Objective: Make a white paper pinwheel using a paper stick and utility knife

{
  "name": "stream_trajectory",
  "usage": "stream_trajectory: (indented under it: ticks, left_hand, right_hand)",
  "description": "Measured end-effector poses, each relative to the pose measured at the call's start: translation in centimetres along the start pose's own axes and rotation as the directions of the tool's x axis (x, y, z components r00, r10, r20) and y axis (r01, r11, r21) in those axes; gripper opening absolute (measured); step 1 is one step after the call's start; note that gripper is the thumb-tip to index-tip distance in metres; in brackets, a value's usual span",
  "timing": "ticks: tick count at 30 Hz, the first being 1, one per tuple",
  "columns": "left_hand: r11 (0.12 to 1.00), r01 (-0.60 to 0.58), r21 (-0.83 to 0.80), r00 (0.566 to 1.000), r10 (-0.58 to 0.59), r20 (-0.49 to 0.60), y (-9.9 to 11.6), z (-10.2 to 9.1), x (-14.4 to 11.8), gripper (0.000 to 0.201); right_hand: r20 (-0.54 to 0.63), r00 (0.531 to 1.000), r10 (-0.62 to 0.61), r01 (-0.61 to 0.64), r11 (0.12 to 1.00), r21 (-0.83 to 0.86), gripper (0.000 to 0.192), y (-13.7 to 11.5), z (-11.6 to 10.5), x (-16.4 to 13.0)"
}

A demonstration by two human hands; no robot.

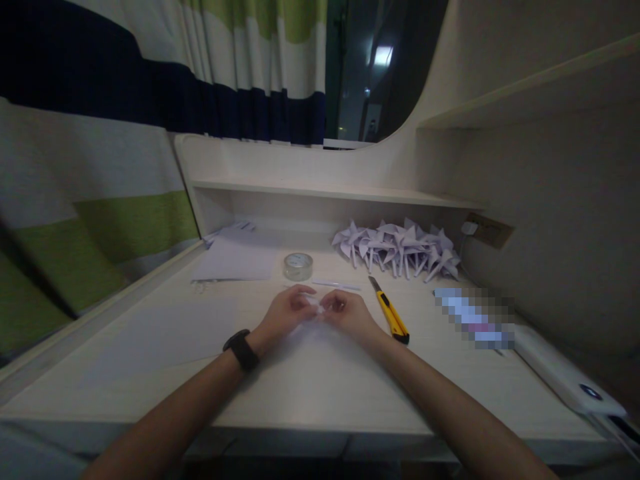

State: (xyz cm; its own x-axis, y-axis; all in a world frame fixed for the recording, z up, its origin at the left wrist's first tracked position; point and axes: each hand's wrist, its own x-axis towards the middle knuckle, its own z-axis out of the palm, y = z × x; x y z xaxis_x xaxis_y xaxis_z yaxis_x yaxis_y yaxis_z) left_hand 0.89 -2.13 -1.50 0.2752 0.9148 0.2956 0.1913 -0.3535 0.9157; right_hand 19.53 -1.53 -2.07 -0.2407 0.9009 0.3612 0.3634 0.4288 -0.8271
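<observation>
My left hand [286, 312] and my right hand [347, 312] meet at the middle of the pale desk [310, 393]. Both pinch a small piece of white paper [316, 305] between their fingertips, just above the desk; its shape is mostly hidden by the fingers. A black watch [241, 349] sits on my left wrist. A thin white stick [336, 285] lies just beyond my hands, and a roll of clear tape [298, 266] stands behind it.
A yellow utility knife [390, 311] lies right of my right hand. A heap of white paper pinwheels [397, 248] sits at the back right. Sheets of white paper [235, 260] lie back left. A white device [560, 370] lies along the right wall. A shelf [325, 193] overhangs the back.
</observation>
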Motion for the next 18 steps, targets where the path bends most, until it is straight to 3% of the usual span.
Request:
stream_trajectory:
  ticks: [11, 14, 16, 18]
  left_hand:
    - [0.999, 0.031, -0.024, 0.999, -0.031, -0.021, 0.0, 0.2, 0.0, 0.04]
    - [0.991, 0.067, 0.116, 0.983, -0.046, -0.176, 0.0, -0.2, 0.0, 0.036]
    - [0.95, 0.072, 0.304, 0.938, 0.039, -0.344, -0.3, -1.0, 0.2, 0.028]
    - [0.902, 0.046, 0.428, 0.894, 0.154, -0.421, -0.7, -2.1, 0.6, 0.023]
  right_hand:
    - [-0.045, 0.996, -0.07, 0.064, 0.989, -0.131, 0.02, -0.5, 0.0, -0.4]
    - [-0.056, 0.997, -0.059, 0.048, 0.984, -0.172, 0.017, -0.5, -0.5, -0.2]
    - [-0.045, 0.998, -0.054, 0.045, 0.98, -0.193, 0.016, -0.6, -1.0, -0.1]
    - [-0.017, 0.998, -0.058, 0.053, 0.974, -0.219, 0.016, -0.7, -1.6, 0.0]
